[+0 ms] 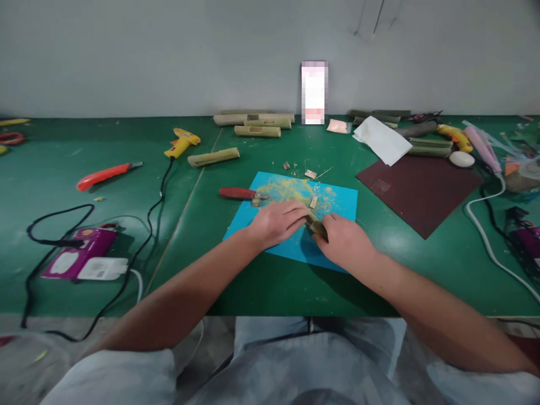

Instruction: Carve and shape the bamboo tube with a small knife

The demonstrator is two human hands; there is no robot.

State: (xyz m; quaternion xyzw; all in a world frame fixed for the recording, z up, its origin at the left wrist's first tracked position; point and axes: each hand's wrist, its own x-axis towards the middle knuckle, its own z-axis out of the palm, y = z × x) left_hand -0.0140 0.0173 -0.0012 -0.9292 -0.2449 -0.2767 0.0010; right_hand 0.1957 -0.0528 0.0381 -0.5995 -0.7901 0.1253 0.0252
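Observation:
Both hands grip one short bamboo piece [315,224] low over a blue sheet [287,253]. My left hand [280,224] is closed on its far left end, fingers pressed together over it. My right hand [346,239] wraps the near right end, thumb underneath. Yellowish shavings [287,190] are strewn over the upper part of the sheet. A small cut chip [313,202] lies just beyond the bamboo. Left of my left hand, a red-handled knife [238,193] rests with its blade on the sheet, beside another small chip [256,201].
Cut bamboo lengths [257,131] lie along the wall near an upright phone [314,93]. To the left are a yellow glue gun [182,143], an orange cutter [107,175] and a purple power strip [84,253] with cords. A brown sheet [422,191] and white paper [382,140] lie right.

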